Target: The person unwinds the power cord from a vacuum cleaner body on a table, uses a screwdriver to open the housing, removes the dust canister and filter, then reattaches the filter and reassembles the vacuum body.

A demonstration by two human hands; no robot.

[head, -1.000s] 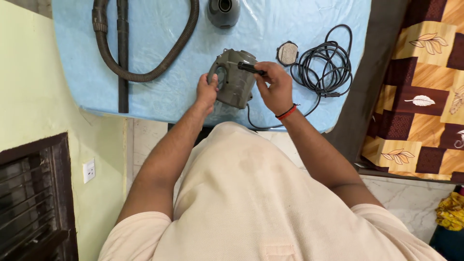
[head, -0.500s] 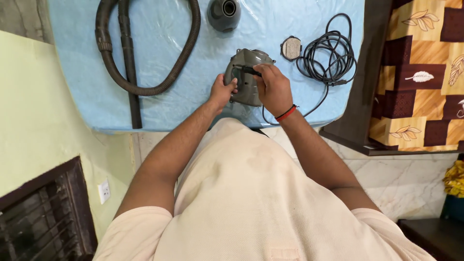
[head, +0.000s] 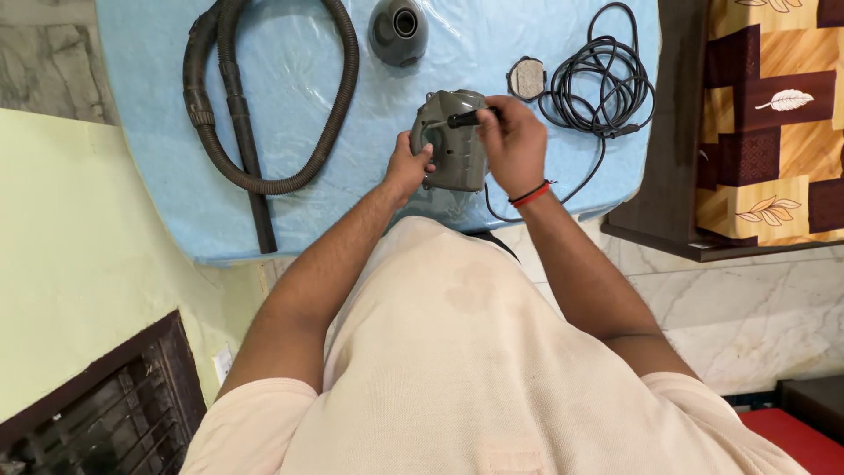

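Grey-green motor housing (head: 450, 141) under a screwdriver, on the blue-covered worktop (head: 290, 220).

Head view: the left hand (head: 406, 169) is curled against the housing's edge at nine o'clock, steadying it; the right hand (head: 514, 145) is closed round a black-handled screwdriver (head: 466, 118) laid across the top. At twelve o'clock sits a grey nozzle cone (head: 398, 31), at ten a black hose (head: 264, 97), at two a coiled cable (head: 602, 79) beside a round filter cap (head: 526, 77). The tip could slip (the casing looks smooth) and jab the steadying fingers.

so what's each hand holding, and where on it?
Left hand grips the grey motor housing by its left side; right hand holds a black-handled tool by the handle.
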